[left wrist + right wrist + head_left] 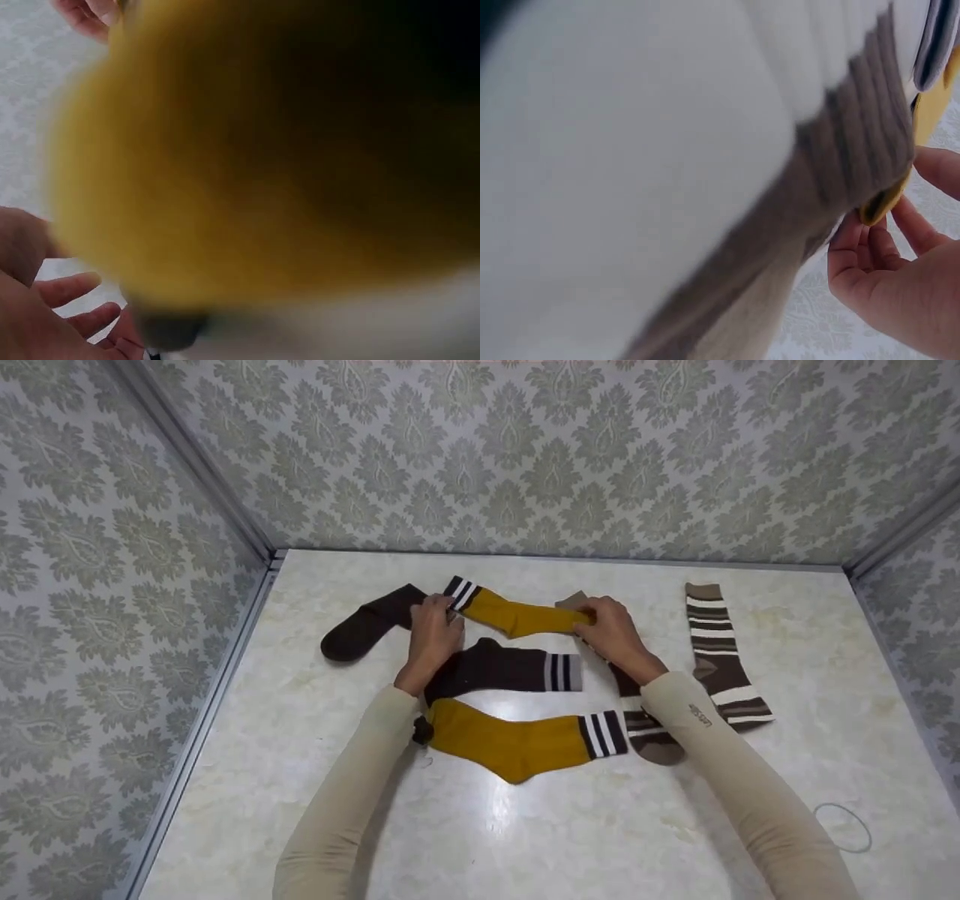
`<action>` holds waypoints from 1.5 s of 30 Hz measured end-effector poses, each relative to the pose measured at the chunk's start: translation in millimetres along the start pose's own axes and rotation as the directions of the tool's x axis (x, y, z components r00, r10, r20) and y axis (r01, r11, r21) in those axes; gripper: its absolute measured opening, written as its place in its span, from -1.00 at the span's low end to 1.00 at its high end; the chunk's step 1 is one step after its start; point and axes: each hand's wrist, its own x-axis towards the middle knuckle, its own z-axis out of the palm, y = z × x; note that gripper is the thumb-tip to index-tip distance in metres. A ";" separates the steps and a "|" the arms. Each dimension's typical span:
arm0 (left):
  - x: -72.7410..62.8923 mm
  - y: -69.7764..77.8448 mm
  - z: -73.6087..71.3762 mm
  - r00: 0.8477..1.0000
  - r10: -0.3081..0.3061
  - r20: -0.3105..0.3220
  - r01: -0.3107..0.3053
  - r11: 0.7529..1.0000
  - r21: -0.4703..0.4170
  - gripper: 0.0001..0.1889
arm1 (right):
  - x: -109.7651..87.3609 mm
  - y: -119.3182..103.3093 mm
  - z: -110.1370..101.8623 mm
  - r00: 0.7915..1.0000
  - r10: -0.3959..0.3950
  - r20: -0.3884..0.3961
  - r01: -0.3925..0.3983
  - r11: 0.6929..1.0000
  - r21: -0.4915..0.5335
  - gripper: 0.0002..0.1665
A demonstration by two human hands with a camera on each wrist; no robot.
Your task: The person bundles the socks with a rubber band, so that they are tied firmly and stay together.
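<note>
A mustard sock (pixel 536 616) with a black-and-white striped cuff stretches between the hands in the head view. My right hand (pixel 615 631) pinches its toe, and the right wrist view shows the thumb and fingers around the mustard edge. At the sock's cuff, my left hand (pixel 433 636) holds the edge with its fingertips; blurred mustard fabric partly hides them in the left wrist view. A dark brown sock (pixel 367 622) runs beneath the left hand. Below the stretched sock lie a dark sock (pixel 502 669) with a grey striped cuff and a second mustard sock (pixel 517 739).
A brown-and-white striped sock (pixel 712 652) lies at the right. Another striped sock (pixel 652 746) is partly hidden under the right forearm. A thin ring (pixel 870 840) sits on the pale table (pixel 247 780) at the front right. Patterned walls enclose the back and sides.
</note>
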 end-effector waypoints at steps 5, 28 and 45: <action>-11.1 32.0 -14.2 0.994 -0.002 0.107 -0.014 0.989 0.148 -0.56 | -4.3 -3.7 -2.3 0.999 -0.008 -0.041 0.009 1.000 0.019 -0.66; -26.1 66.1 -17.6 0.992 0.086 0.095 -0.097 0.988 0.120 -0.76 | -41.2 -57.2 -31.2 0.985 -0.108 -0.134 0.149 0.926 0.347 -0.79; -57.9 141.9 -31.4 0.945 0.316 0.083 -0.289 0.928 -0.237 -0.75 | -70.2 -102.2 -66.3 0.948 -0.179 -0.264 0.269 0.893 0.360 -0.83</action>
